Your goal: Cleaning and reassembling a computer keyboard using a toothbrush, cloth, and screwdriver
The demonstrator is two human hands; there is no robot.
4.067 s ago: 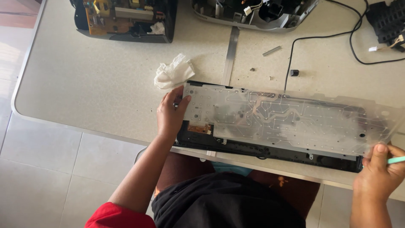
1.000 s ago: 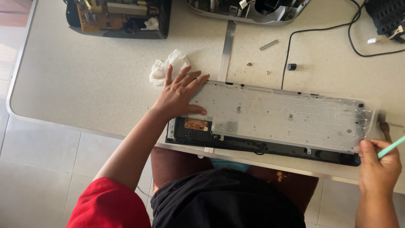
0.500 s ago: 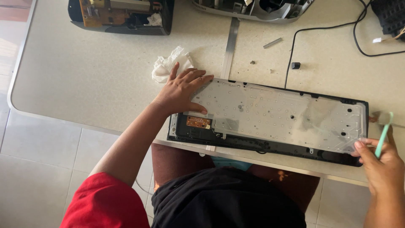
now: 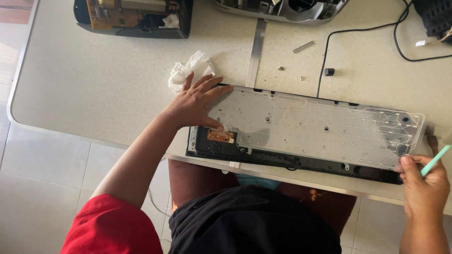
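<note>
An opened black keyboard base (image 4: 263, 157) lies along the near edge of the table, covered by a clear membrane sheet (image 4: 310, 127) over a grey plate. My left hand (image 4: 195, 103) rests flat with fingers spread on the sheet's left end, thumb beside a small orange circuit board (image 4: 221, 136). My right hand (image 4: 423, 181) is at the keyboard's right end, pinching the sheet's right corner and holding a thin teal stick (image 4: 435, 160).
A crumpled white tissue (image 4: 188, 70) lies just beyond my left hand. An open black device with a circuit board (image 4: 136, 16) and a grey device (image 4: 282, 9) sit at the far edge. A metal strip (image 4: 255, 47), a black cable (image 4: 358, 30), small loose parts (image 4: 328, 72).
The membrane sheet, lifted and wrinkled four seconds ago, now lies flat on the plate. My left hand went from gripping its left edge to pressing flat on it; my right hand stayed at the right corner.
</note>
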